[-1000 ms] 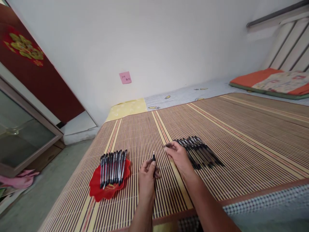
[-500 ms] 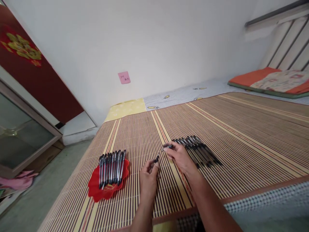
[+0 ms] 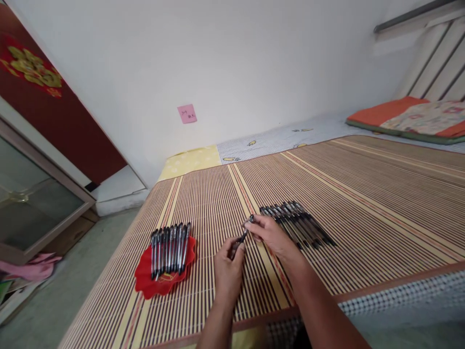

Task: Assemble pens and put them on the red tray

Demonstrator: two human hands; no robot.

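Between my hands is a pen [image 3: 243, 237], slanting up to the right over the mat. My left hand [image 3: 229, 259] is closed around its lower part. My right hand [image 3: 264, 230] pinches a dark pen cap [image 3: 250, 219] at the pen's upper end, in line with it. Whether the cap is fully seated I cannot tell. Just right of my right hand lies a row of black pens [image 3: 300, 225] on the striped mat [image 3: 203, 208]. To the left, several capped pens [image 3: 170, 249] lie side by side on a red scalloped cloth [image 3: 145, 278].
The mat covers a bed against a white wall with a pink note [image 3: 187, 114]. A folded orange pad [image 3: 392, 114] lies at the far right. Left of the bed are the floor [image 3: 109, 247] and a glass-paned door [image 3: 32, 198].
The cap in my right hand has turned from lying sideways to lining up with the pen. My left hand has moved slightly right, bringing the pen closer to the cap.
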